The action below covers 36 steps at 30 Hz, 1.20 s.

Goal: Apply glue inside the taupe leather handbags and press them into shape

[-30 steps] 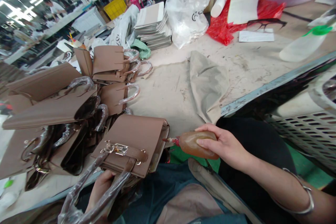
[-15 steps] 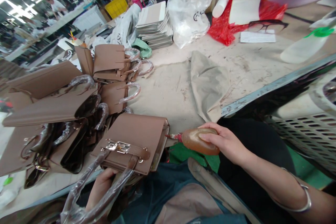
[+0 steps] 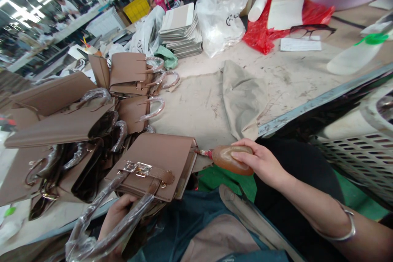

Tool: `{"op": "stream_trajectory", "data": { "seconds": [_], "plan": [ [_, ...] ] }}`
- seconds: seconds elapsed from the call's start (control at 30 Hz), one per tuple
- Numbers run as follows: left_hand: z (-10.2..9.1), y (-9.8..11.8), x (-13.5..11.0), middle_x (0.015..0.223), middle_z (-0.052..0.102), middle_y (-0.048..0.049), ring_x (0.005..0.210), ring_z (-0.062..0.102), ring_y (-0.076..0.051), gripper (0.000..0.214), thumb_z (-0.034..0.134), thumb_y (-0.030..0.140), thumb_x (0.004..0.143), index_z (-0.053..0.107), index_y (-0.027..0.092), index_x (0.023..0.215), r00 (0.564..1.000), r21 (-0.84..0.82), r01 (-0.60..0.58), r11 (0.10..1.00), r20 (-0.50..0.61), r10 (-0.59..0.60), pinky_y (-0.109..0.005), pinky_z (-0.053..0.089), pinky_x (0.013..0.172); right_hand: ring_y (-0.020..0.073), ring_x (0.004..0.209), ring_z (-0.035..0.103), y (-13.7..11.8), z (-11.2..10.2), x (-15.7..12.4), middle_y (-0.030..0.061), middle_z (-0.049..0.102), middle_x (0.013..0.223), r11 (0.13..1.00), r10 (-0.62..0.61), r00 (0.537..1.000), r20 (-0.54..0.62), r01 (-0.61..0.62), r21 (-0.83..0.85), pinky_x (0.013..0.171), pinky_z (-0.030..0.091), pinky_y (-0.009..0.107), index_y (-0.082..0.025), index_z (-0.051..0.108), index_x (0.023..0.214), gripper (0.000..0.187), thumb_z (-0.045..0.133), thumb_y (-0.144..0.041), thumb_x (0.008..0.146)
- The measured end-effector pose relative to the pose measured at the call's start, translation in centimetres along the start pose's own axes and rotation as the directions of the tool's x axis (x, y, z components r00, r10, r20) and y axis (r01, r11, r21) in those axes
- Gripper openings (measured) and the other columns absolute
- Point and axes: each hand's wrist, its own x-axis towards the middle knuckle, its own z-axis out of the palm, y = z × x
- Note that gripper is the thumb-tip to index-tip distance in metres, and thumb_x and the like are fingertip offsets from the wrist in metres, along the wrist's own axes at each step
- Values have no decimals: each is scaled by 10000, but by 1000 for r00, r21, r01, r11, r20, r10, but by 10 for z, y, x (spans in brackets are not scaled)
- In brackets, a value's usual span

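A brown handbag [image 3: 162, 151] with metal clasps and plastic-wrapped handles lies tilted over the table's near edge, close to my body. My left hand [image 3: 118, 213] is closed on its lower side, the fingers partly hidden beneath the bag and behind a handle. In my right hand [image 3: 260, 159] is an amber squeeze bottle [image 3: 229, 159], gripped between thumb and fingers and lying nearly level. Its red-stained, thin nozzle points left and reaches the bag's upper right side edge; whether it touches cannot be made out.
More brown handbags [image 3: 61, 127] are piled at the left. A grey cloth [image 3: 242, 94] lies folded on the table beyond my right hand. Farther back are stacked boards [image 3: 181, 28], a white plastic bag [image 3: 221, 12], eyeglasses [image 3: 313, 30] and a clear bottle [image 3: 353, 57]. A plastic basket [image 3: 362, 147] stands at the right.
The squeeze bottle in my right hand has shifted slightly up and left, its nozzle now higher along the bag's side edge. The held handbag has tilted very little.
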Motion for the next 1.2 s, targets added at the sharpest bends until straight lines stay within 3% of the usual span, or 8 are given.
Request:
{"op": "stream_trajectory", "data": {
  "seconds": [0.23, 0.27, 0.33, 0.5, 0.7, 0.93, 1.07, 1.2],
  "plan": [
    [-1, 25, 3, 434, 579, -11, 309, 517, -171, 145, 640, 76, 600, 582, 182, 519, 985, 103, -146, 984, 106, 135, -236, 435, 283, 165, 734, 603, -3, 0, -2, 13, 672, 867, 952, -210, 974, 84, 223, -208, 649, 459, 267, -191, 649, 1034, 310, 615, -429, 839],
    [6, 33, 0, 488, 615, -26, 317, 515, -160, 90, 644, 84, 613, 622, 169, 591, 977, 77, -171, 982, 142, 159, -230, 429, 286, 164, 733, 608, -6, 0, -2, 13, 674, 870, 933, -242, 965, 102, 260, -247, 646, 463, 267, -193, 651, 1039, 301, 608, -415, 842],
    [25, 52, -7, 549, 636, -66, 305, 481, -137, 33, 617, 118, 685, 646, 122, 700, 974, 105, -86, 991, 218, 61, -203, 358, 248, 169, 747, 622, -14, -1, -2, 17, 680, 885, 885, -302, 945, 127, 328, -332, 669, 475, 275, -196, 657, 1040, 282, 597, -385, 841],
    [78, 95, -16, 621, 654, -131, 362, 505, -126, 171, 456, 100, 847, 608, 44, 794, 877, 191, -246, 950, 461, 135, -152, 292, 241, 192, 765, 635, -33, 0, -2, 35, 679, 865, 794, -363, 917, 169, 399, -459, 703, 500, 311, -193, 667, 1007, 255, 567, -358, 840],
    [114, 111, -10, 710, 677, -175, 363, 489, -97, 224, 408, 123, 889, 596, 5, 916, 834, 248, -312, 917, 534, 139, -133, 289, 241, 210, 832, 648, -24, 1, -3, 66, 679, 935, 710, -487, 859, 158, 495, -501, 769, 534, 343, -176, 649, 1071, 272, 574, -354, 880],
    [120, 115, -3, 791, 695, -208, 372, 488, -89, 227, 418, 118, 877, 594, 0, 958, 816, 275, -314, 909, 568, 110, -128, 289, 248, 188, 783, 647, -10, -1, -7, 86, 652, 938, 591, -664, 741, 99, 601, -537, 713, 533, 299, -164, 615, 1131, 278, 583, -355, 931],
    [114, 113, -1, 630, 646, -111, 348, 462, -84, 185, 433, 93, 870, 602, 30, 832, 816, 239, -316, 918, 562, 135, -127, 288, 248, 178, 745, 614, -8, 0, -11, 74, 611, 907, 530, -688, 706, 168, 646, -549, 665, 513, 288, -158, 590, 1165, 291, 609, -308, 917],
    [112, 110, -4, 595, 631, -114, 331, 449, -83, 252, 391, 92, 894, 610, 19, 793, 835, 245, -331, 911, 526, 162, -128, 270, 242, 167, 688, 570, -9, 3, -16, 59, 575, 867, 447, -703, 663, 258, 694, -564, 591, 480, 270, -159, 577, 1161, 284, 603, -256, 895]
  ]
}}
